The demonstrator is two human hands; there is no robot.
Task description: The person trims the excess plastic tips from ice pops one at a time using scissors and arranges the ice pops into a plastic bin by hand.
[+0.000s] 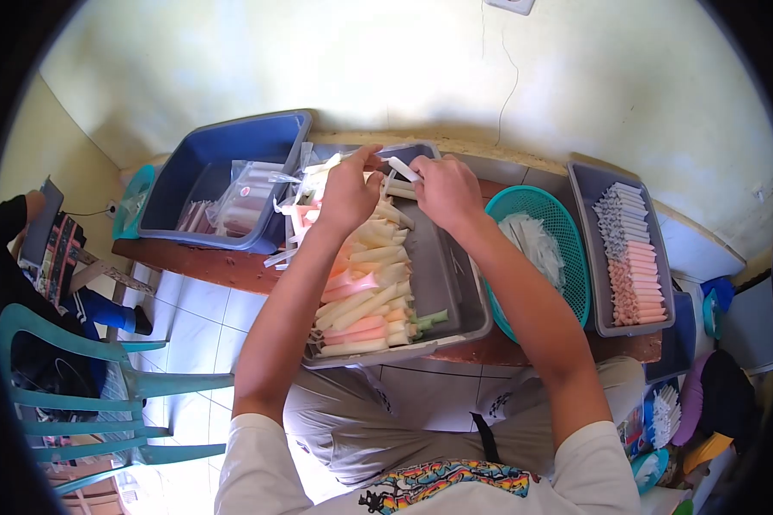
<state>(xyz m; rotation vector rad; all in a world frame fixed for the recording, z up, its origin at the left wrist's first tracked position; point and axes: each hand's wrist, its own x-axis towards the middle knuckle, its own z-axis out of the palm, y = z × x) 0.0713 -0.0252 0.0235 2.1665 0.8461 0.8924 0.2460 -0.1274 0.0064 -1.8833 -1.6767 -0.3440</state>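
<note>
My right hand (448,190) pinches a slim white stick (402,168) above the middle grey tray (442,257). Close to the stick's other end is my left hand (350,192), its thumb and fingers apart. Whether a fingertip touches the stick is hard to make out. Below my hands, pale yellow and pink sticks (365,296) lie in a loose heap along the tray's left side. A few have green ends near the front. Clear plastic bags (305,180) rest at the heap's far left.
Right of the tray stands a turquoise basket (582,283) of thin clear plastic pieces. Farther right, a grey bin (578,202) contains stacked pink and white wrapped sticks. A blue-grey tub (223,129) with bagged sticks is on the left. A green plastic chair (69,343) and another person's leg (107,309) are left.
</note>
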